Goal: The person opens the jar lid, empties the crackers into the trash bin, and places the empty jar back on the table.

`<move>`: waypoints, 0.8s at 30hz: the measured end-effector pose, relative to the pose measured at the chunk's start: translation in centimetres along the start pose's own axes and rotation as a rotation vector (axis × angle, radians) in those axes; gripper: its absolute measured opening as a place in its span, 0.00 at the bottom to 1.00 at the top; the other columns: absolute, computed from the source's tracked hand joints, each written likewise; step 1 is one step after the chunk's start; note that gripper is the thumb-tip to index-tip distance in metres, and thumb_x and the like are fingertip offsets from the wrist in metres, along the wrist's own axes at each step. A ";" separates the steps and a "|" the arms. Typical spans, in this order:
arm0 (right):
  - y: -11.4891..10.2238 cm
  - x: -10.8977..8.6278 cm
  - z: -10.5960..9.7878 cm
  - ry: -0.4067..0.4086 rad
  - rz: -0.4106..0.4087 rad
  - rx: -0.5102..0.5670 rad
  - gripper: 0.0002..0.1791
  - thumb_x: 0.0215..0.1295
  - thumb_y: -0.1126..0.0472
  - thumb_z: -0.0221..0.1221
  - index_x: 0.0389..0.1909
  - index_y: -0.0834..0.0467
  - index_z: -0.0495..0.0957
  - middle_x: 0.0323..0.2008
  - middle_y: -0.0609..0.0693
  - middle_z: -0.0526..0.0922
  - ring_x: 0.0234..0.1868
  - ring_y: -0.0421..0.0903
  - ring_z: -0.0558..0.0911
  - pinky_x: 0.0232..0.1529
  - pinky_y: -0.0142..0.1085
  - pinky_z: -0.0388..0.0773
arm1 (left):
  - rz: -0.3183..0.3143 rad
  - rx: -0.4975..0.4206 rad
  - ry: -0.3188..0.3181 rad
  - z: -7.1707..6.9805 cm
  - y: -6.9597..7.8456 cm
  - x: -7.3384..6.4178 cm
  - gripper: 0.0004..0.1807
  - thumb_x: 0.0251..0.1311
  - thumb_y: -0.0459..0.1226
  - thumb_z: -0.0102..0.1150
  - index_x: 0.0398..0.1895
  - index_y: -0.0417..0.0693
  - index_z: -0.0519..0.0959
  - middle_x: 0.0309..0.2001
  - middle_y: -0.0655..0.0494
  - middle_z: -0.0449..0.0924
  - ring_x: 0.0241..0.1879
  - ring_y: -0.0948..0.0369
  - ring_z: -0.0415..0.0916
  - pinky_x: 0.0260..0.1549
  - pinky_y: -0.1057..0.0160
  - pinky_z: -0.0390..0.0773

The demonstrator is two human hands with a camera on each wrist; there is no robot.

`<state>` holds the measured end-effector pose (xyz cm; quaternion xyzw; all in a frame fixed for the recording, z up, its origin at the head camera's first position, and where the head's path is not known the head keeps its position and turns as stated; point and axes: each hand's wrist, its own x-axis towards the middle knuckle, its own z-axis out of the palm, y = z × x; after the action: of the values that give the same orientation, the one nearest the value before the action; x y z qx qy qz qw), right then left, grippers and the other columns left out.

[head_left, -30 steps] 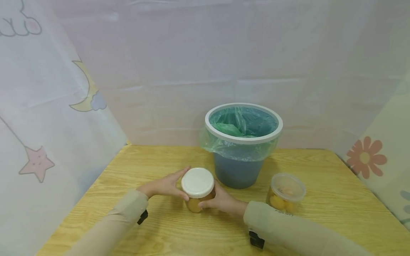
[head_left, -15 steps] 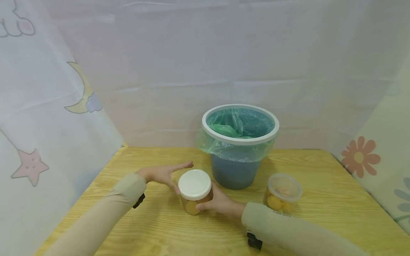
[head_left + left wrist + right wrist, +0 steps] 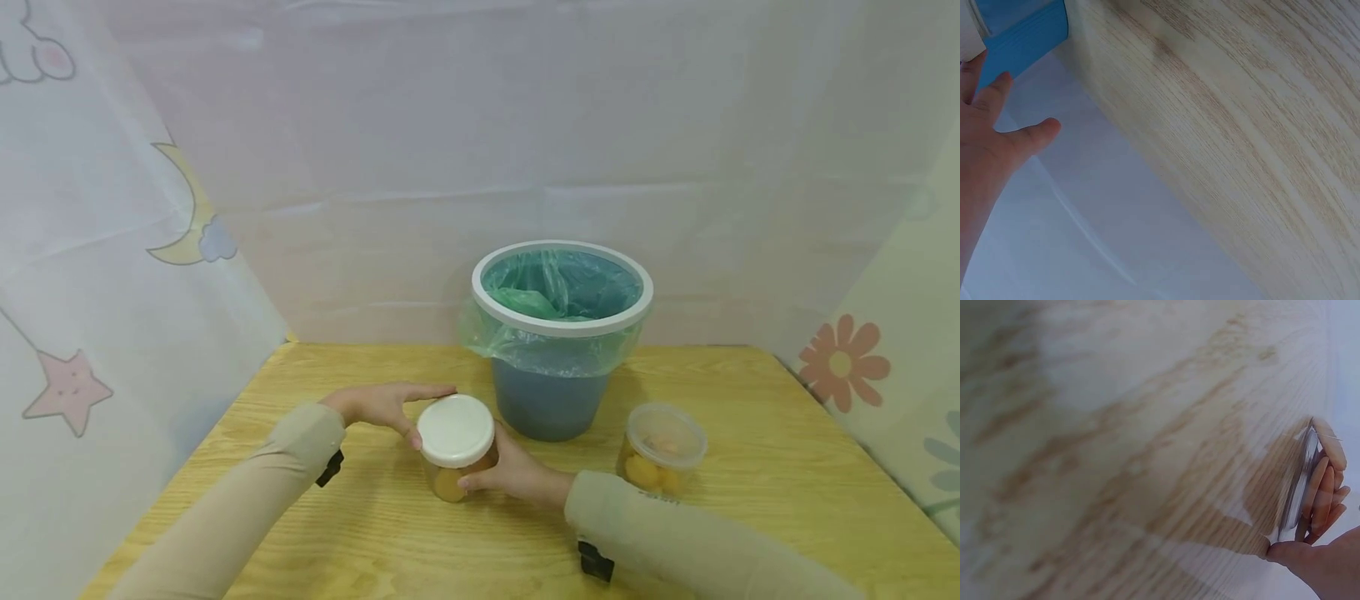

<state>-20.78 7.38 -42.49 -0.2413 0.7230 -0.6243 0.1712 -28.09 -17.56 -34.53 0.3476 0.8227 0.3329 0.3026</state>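
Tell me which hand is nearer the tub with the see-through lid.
Right: the right hand grips the white-lidded jar, left of the tub; the left hand is farther, at the jar's opposite side.

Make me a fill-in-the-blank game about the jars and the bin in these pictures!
1. The right hand holds the jar with the ____ lid.
2. The plastic bag lining the bin is coloured ____.
3. In the head view, the other jar stands to the ____ of the bin.

Missing words: white; green; right.
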 end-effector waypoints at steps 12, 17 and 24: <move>-0.1 0.0 0.2 -0.011 0.004 0.028 0.52 0.58 0.67 0.68 0.75 0.61 0.42 0.69 0.60 0.57 0.68 0.60 0.61 0.67 0.56 0.55 | -0.017 0.018 0.070 1.0 -0.2 -0.6 0.57 0.46 0.50 0.75 0.77 0.52 0.52 0.76 0.53 0.49 0.74 0.49 0.44 0.66 0.39 0.50; -0.1 0.0 0.1 -0.011 0.027 0.039 0.53 0.58 0.67 0.68 0.75 0.61 0.42 0.70 0.60 0.56 0.68 0.60 0.60 0.68 0.57 0.54 | 0.037 -0.037 0.077 1.5 -0.7 -0.8 0.58 0.47 0.53 0.73 0.77 0.46 0.50 0.76 0.49 0.47 0.74 0.47 0.42 0.67 0.38 0.49; 0.0 -0.1 0.0 -0.024 0.019 0.037 0.53 0.59 0.66 0.68 0.75 0.60 0.41 0.70 0.60 0.55 0.69 0.60 0.60 0.67 0.57 0.55 | 0.066 -0.129 0.125 2.4 -1.4 -1.0 0.57 0.50 0.52 0.72 0.77 0.44 0.50 0.76 0.49 0.48 0.74 0.48 0.43 0.67 0.39 0.49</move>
<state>-20.69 7.40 -42.46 -0.2385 0.7114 -0.6331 0.1902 -26.25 -18.31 -36.72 0.3326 0.8049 0.4160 0.2615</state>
